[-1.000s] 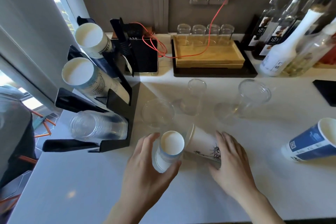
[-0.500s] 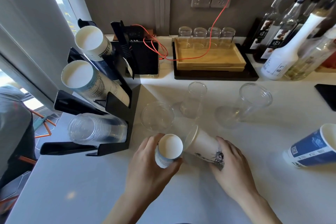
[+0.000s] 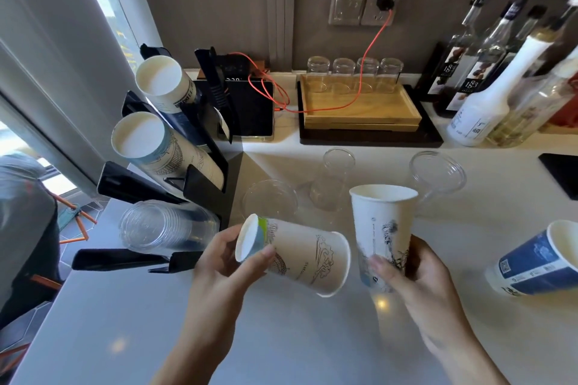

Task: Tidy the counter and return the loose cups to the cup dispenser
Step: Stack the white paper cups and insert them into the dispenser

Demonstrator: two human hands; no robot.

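Observation:
My left hand [image 3: 219, 262] grips a white printed paper cup [image 3: 300, 255] near its base; the cup lies sideways in the air, mouth pointing right. My right hand [image 3: 416, 278] holds a second white printed paper cup [image 3: 383, 228] upright, mouth up, just right of the first. The black cup dispenser [image 3: 200, 184] stands at the left with two rows of paper cups and a stack of clear plastic cups [image 3: 165, 226] at the bottom. A blue paper cup [image 3: 538, 259] lies on its side at the right. Three clear plastic cups [image 3: 333, 181] stand or lie on the white counter [image 3: 312, 337] behind my hands.
A wooden tray [image 3: 359, 109] with several upturned glasses sits at the back, an orange cable across it. Syrup bottles [image 3: 488, 97] crowd the back right. A black device [image 3: 250, 106] stands beside the dispenser. A dark pad [image 3: 563, 175] lies at the right edge.
Both hands have lifted their cups off the counter. The right cup went from lying down to upright; the left cup now lies sideways with its mouth to the right.

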